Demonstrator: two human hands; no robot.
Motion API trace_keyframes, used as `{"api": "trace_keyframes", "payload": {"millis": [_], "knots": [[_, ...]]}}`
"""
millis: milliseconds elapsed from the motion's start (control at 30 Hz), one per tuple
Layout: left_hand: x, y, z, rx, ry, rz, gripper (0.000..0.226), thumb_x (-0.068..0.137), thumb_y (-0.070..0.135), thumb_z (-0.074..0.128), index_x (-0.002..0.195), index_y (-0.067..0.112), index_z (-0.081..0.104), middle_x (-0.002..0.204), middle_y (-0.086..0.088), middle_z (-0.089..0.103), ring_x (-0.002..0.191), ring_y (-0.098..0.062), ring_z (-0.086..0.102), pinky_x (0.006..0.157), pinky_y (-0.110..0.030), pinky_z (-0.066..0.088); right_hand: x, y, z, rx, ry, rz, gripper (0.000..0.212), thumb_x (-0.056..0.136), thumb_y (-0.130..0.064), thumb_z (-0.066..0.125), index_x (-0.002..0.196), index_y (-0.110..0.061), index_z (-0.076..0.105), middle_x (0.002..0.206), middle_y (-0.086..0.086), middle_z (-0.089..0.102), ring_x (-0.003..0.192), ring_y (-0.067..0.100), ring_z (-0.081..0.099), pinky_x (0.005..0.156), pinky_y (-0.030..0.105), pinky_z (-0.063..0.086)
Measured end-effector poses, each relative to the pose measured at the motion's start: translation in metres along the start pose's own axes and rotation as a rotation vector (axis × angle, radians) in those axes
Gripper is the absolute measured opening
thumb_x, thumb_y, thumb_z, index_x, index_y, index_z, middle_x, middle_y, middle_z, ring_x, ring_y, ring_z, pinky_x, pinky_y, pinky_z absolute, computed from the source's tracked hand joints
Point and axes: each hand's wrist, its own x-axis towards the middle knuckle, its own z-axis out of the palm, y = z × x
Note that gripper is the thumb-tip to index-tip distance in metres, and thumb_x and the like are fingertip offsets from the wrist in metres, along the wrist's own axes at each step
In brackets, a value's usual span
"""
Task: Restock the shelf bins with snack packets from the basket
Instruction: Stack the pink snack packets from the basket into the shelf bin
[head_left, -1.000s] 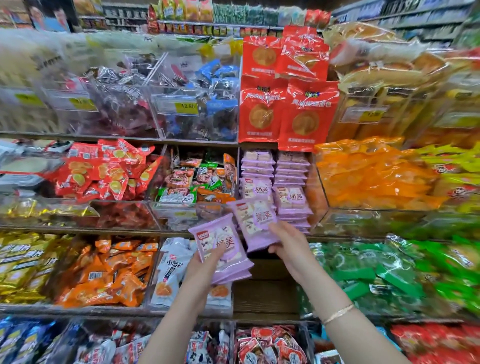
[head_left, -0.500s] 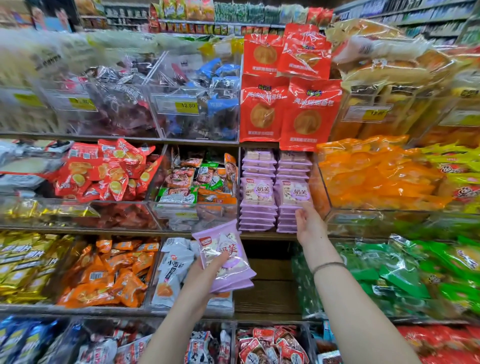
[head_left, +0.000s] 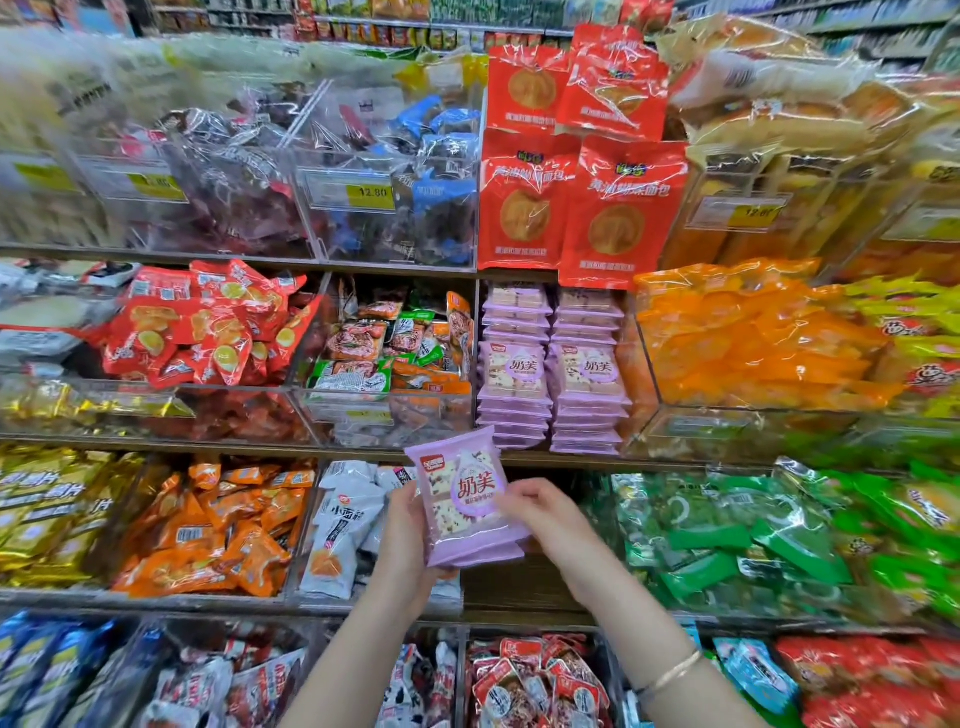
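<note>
Where the purple packets sit: small stack in front of the shelf, below the purple bin, not touching it.
Left hand: I grip the stack from its left side and underneath.
Right hand: I pinch the top packet's right edge.
Purple bin: two columns of matching packets.
Around: red bags above, green packets lower right.
</note>
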Motion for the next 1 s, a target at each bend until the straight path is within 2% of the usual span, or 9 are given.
{"api": "trace_keyframes", "payload": {"millis": [100, 233, 300, 433, 600, 733, 800, 867, 1000], "knots": [[0.001, -0.003, 0.006, 0.074, -0.006, -0.006, 0.045, 0.102, 0.037, 0.025, 0.103, 0.013, 0.063, 0.086, -0.011, 0.072, 0.072, -0.025, 0.064, 0.060, -0.030, 0.043, -0.011, 0.007, 0.007, -0.105, 0.011, -0.083, 0.027, 0.084, -0.038, 0.067, 0.106, -0.026, 0.058, 0.104, -0.006, 0.065, 0.093, 0.009, 0.064, 0.075, 0.020, 0.050], [0.006, -0.005, 0.005, 0.111, 0.036, -0.059, 0.030, 0.101, 0.031, 0.036, 0.111, 0.015, 0.058, 0.093, -0.010, 0.072, 0.078, -0.027, 0.064, 0.063, -0.031, 0.044, -0.006, 0.004, -0.004, -0.085, 0.116, -0.200, 0.012, 0.092, -0.025, 0.057, 0.102, -0.027, 0.063, 0.094, -0.009, 0.069, 0.074, -0.005, 0.062, 0.059, 0.008, 0.044], [0.008, -0.006, 0.001, 0.124, 0.036, -0.070, 0.029, 0.101, 0.030, 0.035, 0.115, 0.014, 0.056, 0.102, -0.013, 0.070, 0.081, -0.029, 0.064, 0.067, -0.036, 0.046, 0.002, 0.000, -0.011, -0.043, 0.143, -0.217, 0.018, 0.094, -0.021, 0.055, 0.109, -0.025, 0.061, 0.093, -0.008, 0.068, 0.062, -0.001, 0.058, 0.056, 0.013, 0.044], [0.015, -0.003, -0.011, 0.099, 0.086, -0.067, 0.028, 0.102, 0.031, 0.036, 0.110, 0.017, 0.059, 0.088, -0.005, 0.075, 0.075, -0.026, 0.068, 0.066, -0.038, 0.053, 0.021, -0.018, -0.032, 0.110, 0.315, -0.279, 0.017, 0.093, -0.017, 0.056, 0.110, -0.017, 0.057, 0.098, 0.000, 0.066, 0.065, 0.008, 0.061, 0.056, 0.022, 0.049], [0.016, 0.005, -0.021, 0.030, 0.122, -0.079, 0.029, 0.102, 0.030, 0.036, 0.117, 0.017, 0.057, 0.098, -0.007, 0.072, 0.081, -0.025, 0.068, 0.057, -0.032, 0.052, 0.062, -0.058, -0.049, 0.216, 0.519, -0.306, 0.020, 0.091, -0.023, 0.059, 0.109, -0.016, 0.053, 0.115, 0.004, 0.060, 0.088, 0.016, 0.066, 0.081, 0.038, 0.056], [0.011, 0.008, -0.022, -0.012, 0.128, -0.095, 0.031, 0.102, 0.029, 0.036, 0.123, 0.016, 0.055, 0.105, -0.008, 0.070, 0.083, -0.025, 0.067, 0.055, -0.030, 0.051, 0.093, -0.077, -0.043, 0.283, 0.453, -0.250, 0.023, 0.094, -0.018, 0.055, 0.114, -0.012, 0.045, 0.125, 0.011, 0.056, 0.062, 0.005, 0.068, 0.071, 0.024, 0.056], [0.008, 0.009, -0.022, -0.023, 0.128, -0.102, 0.032, 0.102, 0.029, 0.037, 0.125, 0.016, 0.055, 0.109, -0.010, 0.069, 0.083, -0.025, 0.066, 0.051, -0.029, 0.050, 0.102, -0.080, -0.037, 0.210, 0.436, -0.198, 0.019, 0.094, -0.017, 0.053, 0.111, -0.014, 0.045, 0.131, 0.008, 0.052, 0.058, 0.006, 0.067, 0.067, 0.025, 0.055], [0.006, 0.010, -0.023, -0.039, 0.131, -0.100, 0.032, 0.102, 0.029, 0.037, 0.125, 0.015, 0.055, 0.107, -0.010, 0.069, 0.080, -0.024, 0.067, 0.050, -0.029, 0.050, 0.109, -0.080, -0.033, 0.015, 0.453, -0.161, 0.015, 0.094, -0.020, 0.052, 0.107, -0.014, 0.047, 0.131, 0.006, 0.053, 0.069, 0.013, 0.065, 0.063, 0.027, 0.052], [0.003, 0.012, -0.023, -0.021, 0.088, -0.065, 0.031, 0.102, 0.029, 0.038, 0.122, 0.016, 0.057, 0.103, -0.008, 0.072, 0.079, -0.023, 0.068, 0.052, -0.028, 0.050, 0.117, -0.077, -0.032, -0.409, 0.502, -0.211, 0.029, 0.091, -0.033, 0.059, 0.109, -0.010, 0.060, 0.136, 0.011, 0.046, 0.104, 0.028, 0.057, 0.087, 0.034, 0.048]]}}
